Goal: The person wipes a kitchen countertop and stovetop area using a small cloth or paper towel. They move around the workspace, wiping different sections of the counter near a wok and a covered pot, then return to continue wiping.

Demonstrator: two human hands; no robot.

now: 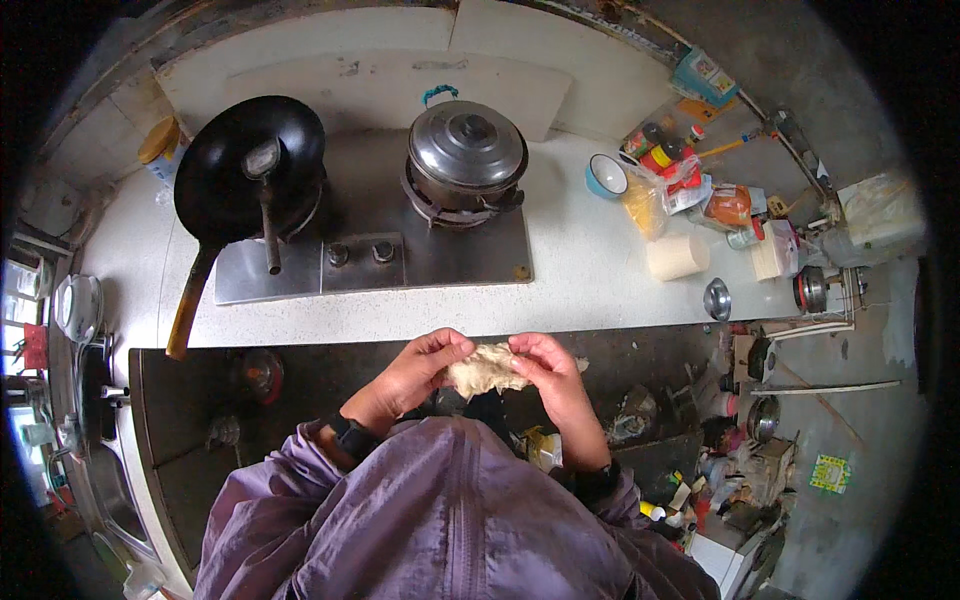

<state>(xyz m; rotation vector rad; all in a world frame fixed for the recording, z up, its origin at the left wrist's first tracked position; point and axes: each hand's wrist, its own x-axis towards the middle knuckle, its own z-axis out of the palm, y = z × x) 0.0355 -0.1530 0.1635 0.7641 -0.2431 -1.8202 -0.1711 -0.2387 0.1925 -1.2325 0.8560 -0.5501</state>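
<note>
A crumpled beige rag (487, 370) is stretched between my hands, just in front of the counter's edge and above the floor. My left hand (421, 366) pinches its left side between thumb and fingers. At the other side, my right hand (553, 369) grips it with the thumb laid over the top. The rag's lower edge hangs loose and ragged. Beyond my hands lies the white speckled countertop (420, 311), with the steel gas stove (457, 266) set on it.
A black wok (217, 172) holding a metal ladle (262, 161) sits on the left burner, its handle (193, 300) jutting over the front edge. On the right burner stands a lidded pot (466, 150). A blue bowl (606, 176), paper roll (677, 256) and small metal bowl (718, 299) stand rightward.
</note>
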